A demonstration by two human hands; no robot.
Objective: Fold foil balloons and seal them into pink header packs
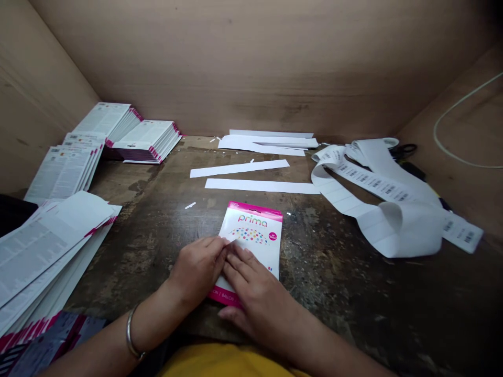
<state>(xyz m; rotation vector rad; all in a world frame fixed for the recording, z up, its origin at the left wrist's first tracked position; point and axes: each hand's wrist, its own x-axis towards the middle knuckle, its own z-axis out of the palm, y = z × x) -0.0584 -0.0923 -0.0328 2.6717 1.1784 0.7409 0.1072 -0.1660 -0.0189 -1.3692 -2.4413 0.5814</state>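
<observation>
My left fingers (204, 262) are closed on the edge of the prima balloon packet (255, 233) near the front of the tabletop (338, 298), my right fingers (245, 267) lie open across it, and uneven pressure could crease it.

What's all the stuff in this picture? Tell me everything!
balloon packet: one, pink and white, under the hands.
printed card piles: four, white with pink edges, left side.
loose paper strips: two, white, mid-bench.
paper strip pile: one, white, at the back.
barcode label strip: one, white, looped on the right.
scissors: one, black, behind the labels.
cable: one, white, against the right wall.
wooden bench: one, dark brown, under everything.
walls: three, tan, around the bench.
yellow top: one, yellow, bottom edge.
bangle: one, silver, left wrist.
left hand: one, on the packet.
right hand: one, on the packet.
</observation>
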